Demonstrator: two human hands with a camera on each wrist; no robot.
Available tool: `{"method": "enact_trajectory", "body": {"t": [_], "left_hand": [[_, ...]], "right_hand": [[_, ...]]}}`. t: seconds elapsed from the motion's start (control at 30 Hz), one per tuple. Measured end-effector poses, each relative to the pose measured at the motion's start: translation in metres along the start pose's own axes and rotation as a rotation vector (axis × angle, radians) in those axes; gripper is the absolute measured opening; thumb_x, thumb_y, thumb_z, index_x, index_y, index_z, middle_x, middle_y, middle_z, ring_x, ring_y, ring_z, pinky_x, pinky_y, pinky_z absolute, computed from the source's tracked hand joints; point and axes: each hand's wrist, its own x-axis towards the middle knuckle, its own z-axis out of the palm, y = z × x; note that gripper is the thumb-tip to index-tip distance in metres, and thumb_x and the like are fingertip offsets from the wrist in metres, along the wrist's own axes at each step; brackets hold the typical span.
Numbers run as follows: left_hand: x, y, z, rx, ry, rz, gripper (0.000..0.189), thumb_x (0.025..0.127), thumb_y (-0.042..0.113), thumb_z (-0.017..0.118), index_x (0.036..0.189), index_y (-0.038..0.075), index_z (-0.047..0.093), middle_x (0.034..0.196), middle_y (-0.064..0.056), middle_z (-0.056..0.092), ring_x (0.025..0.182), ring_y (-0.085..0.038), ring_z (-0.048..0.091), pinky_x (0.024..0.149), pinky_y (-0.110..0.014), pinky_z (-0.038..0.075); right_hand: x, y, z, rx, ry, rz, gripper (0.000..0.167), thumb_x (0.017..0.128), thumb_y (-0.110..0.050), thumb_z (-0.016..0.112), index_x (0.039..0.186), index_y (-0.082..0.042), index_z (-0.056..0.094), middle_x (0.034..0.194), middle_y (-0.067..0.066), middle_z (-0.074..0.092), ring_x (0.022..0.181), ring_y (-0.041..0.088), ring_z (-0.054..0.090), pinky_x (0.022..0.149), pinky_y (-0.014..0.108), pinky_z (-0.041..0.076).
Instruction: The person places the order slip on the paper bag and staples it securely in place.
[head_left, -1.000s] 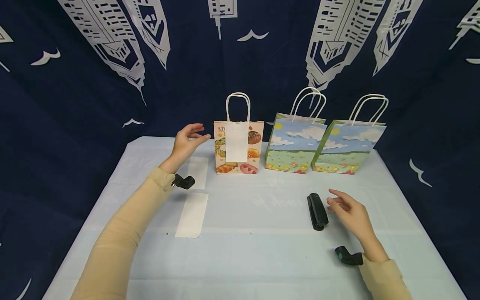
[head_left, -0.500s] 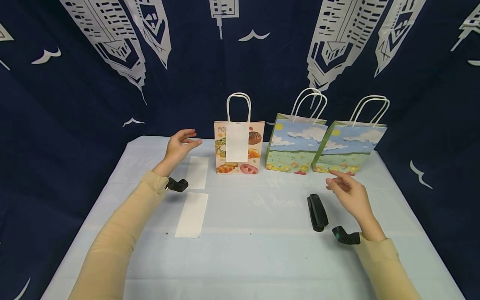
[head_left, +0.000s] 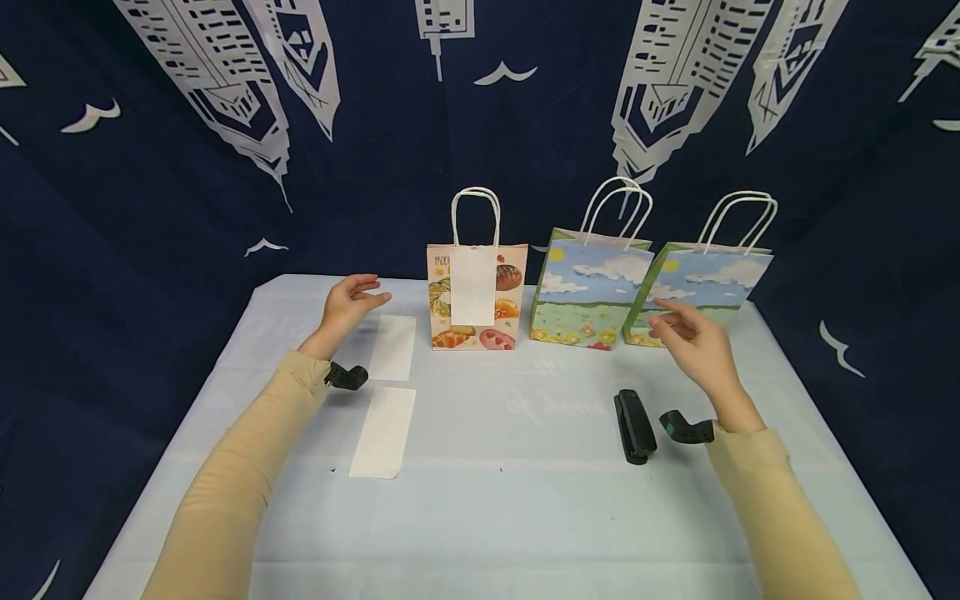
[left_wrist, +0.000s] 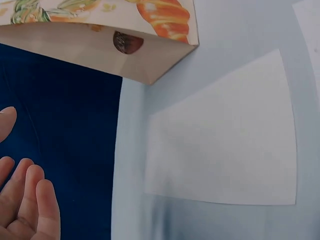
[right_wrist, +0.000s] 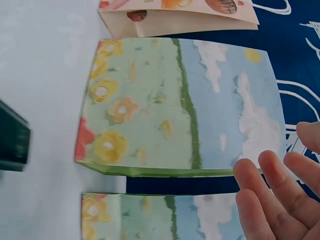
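Hovering left hand (head_left: 347, 312): unclenched and gripping nothing, fingers loosely bent, thumb standing apart from them, palm turned toward the bread-print bag.
Right hand (head_left: 697, 346): also relaxed with nothing in its grasp, fingers slightly bent; in the head view its fingertips overlap the right landscape bag, though contact cannot be told.
Bread-print bag (head_left: 507, 292): upright, to the right of the left hand and apart from it, white handles raised.
White panel (head_left: 472, 286): against that bag's front, below the handles, right of the left hand.
Upper white strip (head_left: 393, 347): flat, just right of the left hand and nearer the person.
Lower white strip (head_left: 382, 432): flat, farther toward the person from the left hand, just beyond the upper one.
Right landscape bag (head_left: 712, 275): upright, directly behind the right hand, its lower front partly covered by it.
Middle landscape bag (head_left: 591, 292): upright, left of the right hand and farther back, printed with sky, clouds and flowers.
Black stapler (head_left: 635, 427): lying left of the right hand and nearer the person, untouched.
Surface (head_left: 495, 517): pale-covered, beneath both hands.
Backdrop (head_left: 450, 125): dark blue cloth with white prints, beyond both hands.
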Motion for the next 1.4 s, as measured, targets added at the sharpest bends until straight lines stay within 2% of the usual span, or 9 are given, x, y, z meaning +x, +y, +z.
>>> {"method": "enact_trajectory", "body": {"t": [0.13, 0.4, 0.5, 0.67, 0.8, 1.07, 1.27, 1.37, 1.4], "left_hand": [[0.002, -0.007, -0.002, -0.015, -0.006, -0.014, 0.052, 0.083, 0.018, 0.073, 0.128, 0.003, 0.053, 0.125, -0.014, 0.058, 0.103, -0.026, 0.056, 0.086, -0.032, 0.045], [0.005, -0.023, -0.004, 0.004, -0.002, -0.114, 0.054, 0.085, 0.019, 0.071, 0.131, 0.001, 0.050, 0.127, -0.014, 0.056, 0.109, -0.027, 0.055, 0.086, -0.032, 0.045], [0.006, -0.028, -0.003, 0.011, -0.001, -0.137, 0.054, 0.085, 0.019, 0.071, 0.131, 0.001, 0.050, 0.127, -0.015, 0.056, 0.111, -0.027, 0.054, 0.090, -0.034, 0.044], [0.007, -0.036, -0.001, 0.040, -0.014, -0.132, 0.054, 0.085, 0.019, 0.070, 0.131, 0.000, 0.050, 0.127, -0.016, 0.056, 0.107, -0.026, 0.055, 0.084, -0.031, 0.046], [0.008, -0.043, 0.001, 0.048, -0.026, -0.156, 0.053, 0.085, 0.018, 0.070, 0.132, 0.001, 0.050, 0.127, -0.014, 0.056, 0.095, -0.020, 0.057, 0.075, -0.029, 0.049], [0.008, -0.057, 0.004, 0.112, -0.031, -0.162, 0.054, 0.083, 0.011, 0.072, 0.131, 0.001, 0.051, 0.131, -0.015, 0.054, 0.078, -0.014, 0.056, 0.063, -0.020, 0.048], [0.007, -0.067, 0.005, 0.170, -0.018, -0.143, 0.052, 0.081, 0.009, 0.073, 0.129, 0.000, 0.053, 0.130, -0.015, 0.055, 0.066, -0.004, 0.054, 0.058, -0.014, 0.047], [0.009, -0.071, 0.007, 0.221, -0.001, -0.131, 0.052, 0.080, 0.009, 0.073, 0.128, 0.001, 0.054, 0.128, -0.014, 0.057, 0.069, -0.011, 0.059, 0.062, -0.018, 0.050], [0.009, -0.072, 0.007, 0.241, 0.000, -0.125, 0.052, 0.080, 0.010, 0.073, 0.128, 0.002, 0.055, 0.128, -0.013, 0.057, 0.078, -0.015, 0.061, 0.068, -0.021, 0.051]], "right_hand": [[0.013, -0.003, -0.003, -0.021, 0.017, 0.003, 0.047, 0.094, -0.038, 0.057, 0.132, -0.011, 0.054, 0.098, 0.014, 0.067, 0.079, 0.013, 0.063, 0.059, 0.025, 0.042], [0.033, -0.021, -0.006, -0.082, -0.009, 0.057, 0.052, 0.095, -0.041, 0.053, 0.135, -0.009, 0.050, 0.107, 0.017, 0.063, 0.092, 0.027, 0.062, 0.072, 0.036, 0.045], [0.041, -0.022, -0.005, -0.070, -0.006, 0.056, 0.052, 0.094, -0.042, 0.054, 0.135, -0.010, 0.050, 0.108, 0.017, 0.063, 0.086, 0.012, 0.061, 0.074, 0.037, 0.045], [0.053, -0.021, -0.005, -0.035, 0.013, 0.039, 0.052, 0.093, -0.039, 0.057, 0.137, -0.012, 0.048, 0.107, 0.017, 0.063, 0.071, -0.011, 0.053, 0.066, 0.025, 0.043], [0.061, -0.022, -0.006, -0.014, 0.009, 0.048, 0.058, 0.092, -0.040, 0.059, 0.140, -0.013, 0.044, 0.105, 0.015, 0.064, 0.073, -0.011, 0.054, 0.066, 0.020, 0.042], [0.078, -0.023, -0.012, -0.040, -0.035, 0.078, 0.067, 0.090, -0.045, 0.058, 0.145, -0.013, 0.036, 0.101, 0.015, 0.065, 0.072, -0.007, 0.054, 0.075, 0.031, 0.045], [0.087, -0.021, -0.015, -0.051, -0.054, 0.079, 0.069, 0.090, -0.043, 0.060, 0.144, -0.008, 0.036, 0.095, 0.010, 0.067, 0.069, -0.005, 0.054, 0.073, 0.030, 0.045], [0.088, -0.021, -0.016, -0.041, -0.065, 0.094, 0.071, 0.090, -0.044, 0.060, 0.144, -0.006, 0.036, 0.093, 0.005, 0.067, 0.069, -0.003, 0.055, 0.071, 0.026, 0.045], [0.089, -0.021, -0.016, -0.034, -0.068, 0.101, 0.071, 0.090, -0.043, 0.060, 0.144, -0.006, 0.036, 0.092, 0.004, 0.067, 0.068, -0.002, 0.056, 0.070, 0.024, 0.046]]}}
